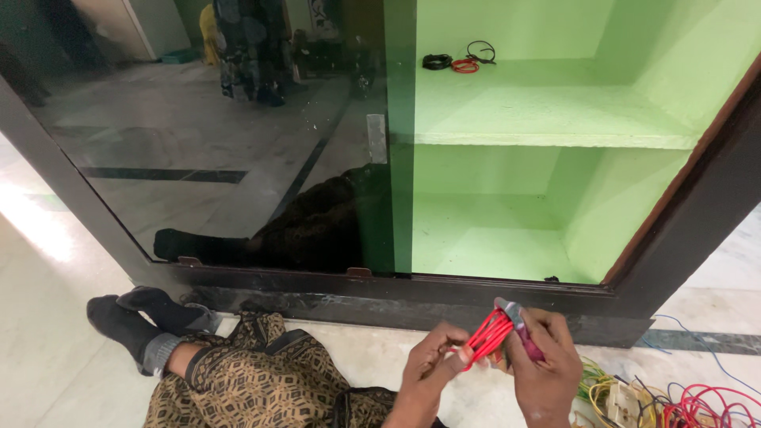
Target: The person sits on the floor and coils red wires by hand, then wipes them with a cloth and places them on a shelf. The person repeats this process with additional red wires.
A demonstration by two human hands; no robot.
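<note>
Head view: the left hand [432,361] pinches one end of a looped bundle of red wire [485,337], fingers closed on it, and the right hand [543,361] is clenched around a pink-handled tool [519,329] at the bundle's other end, low in front of the green shelf unit [539,119]. Loose coloured wires [690,404] lie on the floor just right of the right hand, and small wire coils [452,62] sit on the upper shelf

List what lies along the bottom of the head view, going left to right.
Feet in dark socks → patterned brown garment over the legs → left hand → bundle of red wire → right hand → tangle of coloured wires on the floor.
</note>
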